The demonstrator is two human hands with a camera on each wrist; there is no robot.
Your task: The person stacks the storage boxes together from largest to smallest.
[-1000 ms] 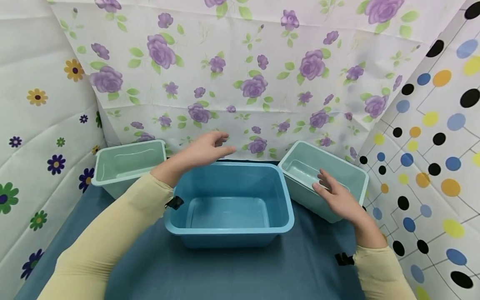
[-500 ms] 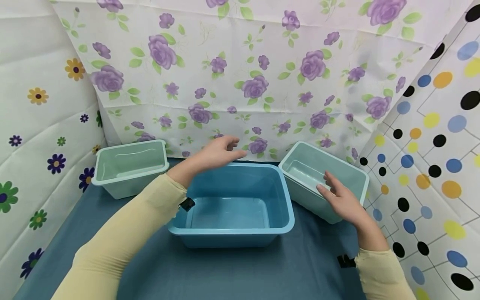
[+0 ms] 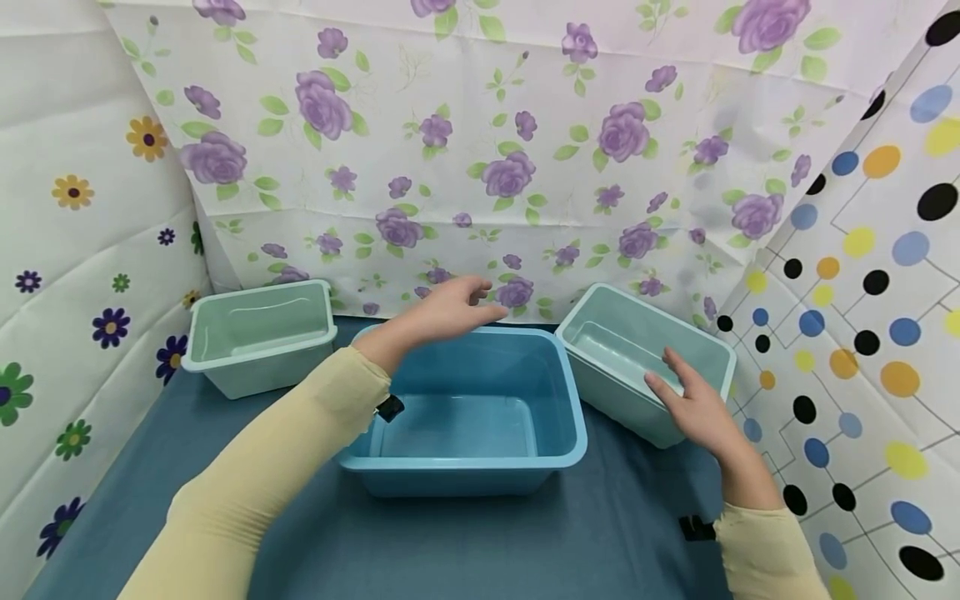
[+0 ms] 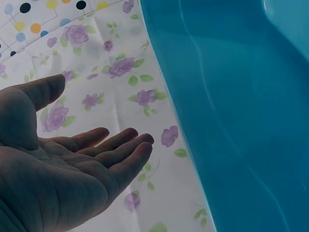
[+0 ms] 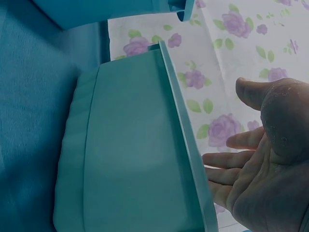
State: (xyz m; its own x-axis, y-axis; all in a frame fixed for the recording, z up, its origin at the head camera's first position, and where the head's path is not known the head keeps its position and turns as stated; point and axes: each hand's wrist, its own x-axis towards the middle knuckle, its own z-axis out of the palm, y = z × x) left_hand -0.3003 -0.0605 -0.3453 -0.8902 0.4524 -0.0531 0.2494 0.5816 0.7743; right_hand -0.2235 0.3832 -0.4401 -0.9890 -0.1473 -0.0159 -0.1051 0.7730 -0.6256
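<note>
My left hand (image 3: 450, 312) is over the back left part of the blue basin (image 3: 457, 462), palm turned toward the right. In the left wrist view its fingers (image 4: 120, 145) are relaxed and hold nothing, with the basin's blue wall to their right. At the right, my right hand (image 3: 697, 408) hovers over the near side of a pale green basin (image 3: 637, 308). Its thumb stands apart from the loosely extended fingers, and nothing is between them; the right wrist view shows the fingertips (image 5: 212, 159) overlapping that basin's rim. The insides of both basins show no objects.
A second pale green basin (image 3: 258, 358) stands at the back left. All three basins sit on a blue cloth (image 3: 465, 550). Patterned sheets hang close around: purple flowers (image 3: 450, 125) behind, daisies (image 3: 82, 250) at the left, coloured dots (image 3: 877, 333) at the right.
My left hand has moved right and slightly down along the blue basin's back edge. The right hand has drifted a little right and down. The basins have stayed put.
</note>
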